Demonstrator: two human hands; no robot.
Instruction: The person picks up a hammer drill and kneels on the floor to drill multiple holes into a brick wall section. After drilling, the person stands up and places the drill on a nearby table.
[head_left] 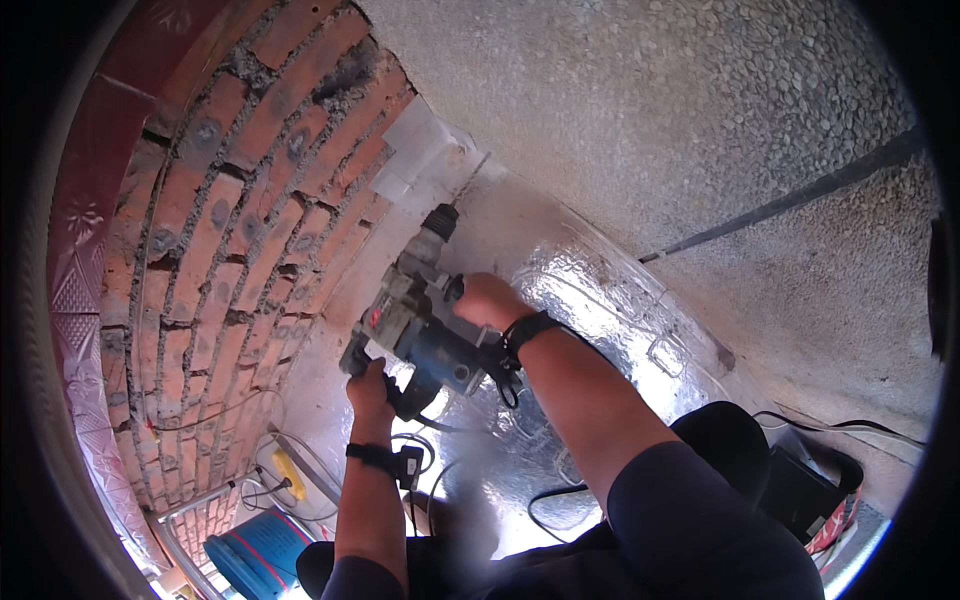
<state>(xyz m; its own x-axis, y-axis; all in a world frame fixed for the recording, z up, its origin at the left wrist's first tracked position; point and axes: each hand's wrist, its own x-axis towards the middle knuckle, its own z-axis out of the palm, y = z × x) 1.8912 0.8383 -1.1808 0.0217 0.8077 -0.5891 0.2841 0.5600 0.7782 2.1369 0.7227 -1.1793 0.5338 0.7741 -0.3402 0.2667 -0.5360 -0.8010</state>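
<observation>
A grey and dark-blue rotary hammer drill (397,305) lies across the middle of the view. Its thin bit (470,182) points up and away, to where a pale patch (412,140) meets the wall's corner. Whether the tip touches the surface I cannot tell. My left hand (369,390) is closed round the rear handle. Farther forward, my right hand (486,300) grips the side handle, its fingers partly hidden behind the back of the hand. Dark straps circle both my wrists.
An exposed brick wall (230,230) rises on the left, edged by dark-red patterned tiles (85,220). A pebbled wall (650,100) fills the upper right. Shiny foil-like sheeting (600,300) and loose cables lie below. A blue bucket (255,552) stands at lower left, a black box (800,495) at lower right.
</observation>
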